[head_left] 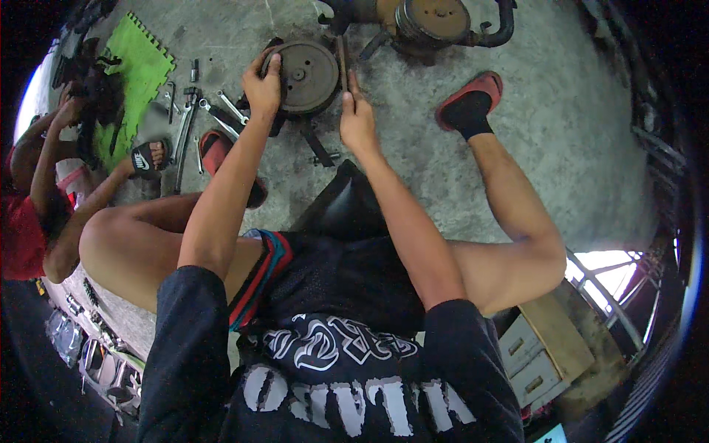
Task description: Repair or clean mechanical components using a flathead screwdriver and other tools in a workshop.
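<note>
head view: both hands' fingers (272, 68) grip the rusty round disc (304, 75) on the concrete floor (546, 103).

- The left hand (262, 83) is gripping the rim of a rusty round metal disc (304, 75).
- The right hand (357, 118) is touching its right edge.
- Wrenches (221, 114) are lying just beside it on the concrete floor (561, 111).

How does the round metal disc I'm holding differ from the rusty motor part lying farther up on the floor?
The round disc is dark grey and flat-faced; the rusty part is orange-brown with a curved black pipe at its side. The disc is gripped, left hand on its rim and right hand at its other edge; nobody touches the rusty part. The disc shows whole; the rusty part is cut off by the picture's top edge. Both are round, worn metal, over the concrete floor.
</note>
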Demonstrator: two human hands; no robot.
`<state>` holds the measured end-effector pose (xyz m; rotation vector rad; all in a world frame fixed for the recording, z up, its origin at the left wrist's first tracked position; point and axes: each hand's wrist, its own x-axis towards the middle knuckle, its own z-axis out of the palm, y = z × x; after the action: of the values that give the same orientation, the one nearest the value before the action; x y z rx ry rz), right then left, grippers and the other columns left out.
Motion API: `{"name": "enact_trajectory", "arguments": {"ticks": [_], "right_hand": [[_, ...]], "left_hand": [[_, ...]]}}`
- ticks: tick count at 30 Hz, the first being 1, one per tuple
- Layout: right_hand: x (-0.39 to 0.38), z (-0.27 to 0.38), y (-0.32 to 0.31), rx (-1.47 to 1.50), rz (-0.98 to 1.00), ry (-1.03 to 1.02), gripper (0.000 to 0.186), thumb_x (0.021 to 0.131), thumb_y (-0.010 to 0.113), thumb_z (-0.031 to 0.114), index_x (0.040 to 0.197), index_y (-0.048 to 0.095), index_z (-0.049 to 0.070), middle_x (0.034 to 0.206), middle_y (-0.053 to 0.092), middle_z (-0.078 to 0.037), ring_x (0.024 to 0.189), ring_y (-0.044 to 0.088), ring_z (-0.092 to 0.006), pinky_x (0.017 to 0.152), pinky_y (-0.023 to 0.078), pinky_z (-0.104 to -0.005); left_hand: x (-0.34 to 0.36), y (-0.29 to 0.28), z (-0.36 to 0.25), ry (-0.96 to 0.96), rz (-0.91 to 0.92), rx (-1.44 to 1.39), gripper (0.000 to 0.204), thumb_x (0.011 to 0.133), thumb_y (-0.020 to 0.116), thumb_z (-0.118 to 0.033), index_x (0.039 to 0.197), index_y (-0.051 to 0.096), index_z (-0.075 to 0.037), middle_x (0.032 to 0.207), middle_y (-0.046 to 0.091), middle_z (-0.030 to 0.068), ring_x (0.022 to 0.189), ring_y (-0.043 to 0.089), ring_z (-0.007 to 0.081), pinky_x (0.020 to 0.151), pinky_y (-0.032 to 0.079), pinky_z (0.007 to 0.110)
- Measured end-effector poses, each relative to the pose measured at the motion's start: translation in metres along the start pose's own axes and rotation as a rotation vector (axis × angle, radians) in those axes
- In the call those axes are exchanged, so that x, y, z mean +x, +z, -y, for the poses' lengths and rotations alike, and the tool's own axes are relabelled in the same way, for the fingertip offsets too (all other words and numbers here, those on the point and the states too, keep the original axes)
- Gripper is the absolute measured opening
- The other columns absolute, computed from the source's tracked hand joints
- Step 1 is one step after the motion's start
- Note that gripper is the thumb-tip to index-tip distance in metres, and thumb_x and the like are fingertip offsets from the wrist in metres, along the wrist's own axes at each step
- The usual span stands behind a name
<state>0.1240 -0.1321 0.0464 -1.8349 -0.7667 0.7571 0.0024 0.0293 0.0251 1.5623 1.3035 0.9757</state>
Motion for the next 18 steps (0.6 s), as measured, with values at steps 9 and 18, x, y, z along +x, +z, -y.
{"name": "enact_trajectory", "arguments": {"ticks": [9, 18], "right_hand": [[-0.049, 0.026, -0.022, -0.016, 0.083, 0.237, 0.048, 0.105, 0.04, 0.02, 0.152, 0.038, 0.015, 0.142, 0.053, -0.022, 0.097, 0.063, -0.025, 0.09, 0.048, -0.036], [-0.047, 0.049, -0.039, -0.298, 0.063, -0.18, 0.051, 0.102, 0.045, 0.014, 0.152, 0.038, 0.02, 0.108, 0.065, -0.029, 0.064, 0.06, -0.0447, 0.066, 0.05, -0.0467]], "left_hand": [[-0.001, -0.004, 0.007, -0.003, -0.065, 0.042, 0.031, 0.091, 0.066, -0.021, 0.114, 0.07, 0.0, 0.11, 0.069, 0.0171, 0.104, 0.066, 0.0282, 0.095, 0.048, 0.035], [-0.01, -0.022, 0.008, 0.043, 0.204, -0.177, 0.044, 0.095, 0.052, -0.022, 0.134, 0.055, -0.002, 0.125, 0.062, 0.0171, 0.12, 0.056, 0.0279, 0.108, 0.037, 0.035]]}}
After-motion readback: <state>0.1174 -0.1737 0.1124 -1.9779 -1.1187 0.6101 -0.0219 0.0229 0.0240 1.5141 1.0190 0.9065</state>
